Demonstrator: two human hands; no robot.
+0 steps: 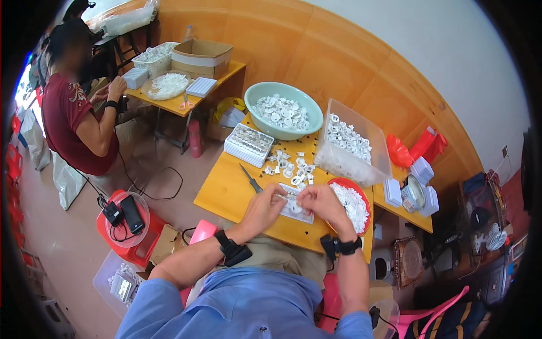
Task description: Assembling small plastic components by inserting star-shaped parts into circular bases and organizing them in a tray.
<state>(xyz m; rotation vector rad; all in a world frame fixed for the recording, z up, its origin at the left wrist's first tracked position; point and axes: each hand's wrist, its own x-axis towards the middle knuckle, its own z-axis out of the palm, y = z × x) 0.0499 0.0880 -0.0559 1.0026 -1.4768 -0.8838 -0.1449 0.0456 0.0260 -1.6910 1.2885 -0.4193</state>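
Both my hands work close together over a small white tray (295, 210) at the near edge of the yellow table. My left hand (263, 208) is closed in a pinch at the tray's left side; what sits in its fingertips is too small to make out. On the other side my right hand (324, 204) pinches too, its fingertips near a small white round part. A screwdriver with a dark handle (252, 179) lies beyond my left hand. Loose white plastic parts (291, 166) are scattered beyond the tray. Right of my right hand, a red bowl (370, 210) holds small white pieces.
At the table's back stand a pale green basin (255, 96) of white round parts and a clear bin (351, 172) of similar parts. A stack of white trays (241, 152) holds small metal pieces. Another person (79, 121) sits at a second table to the left.
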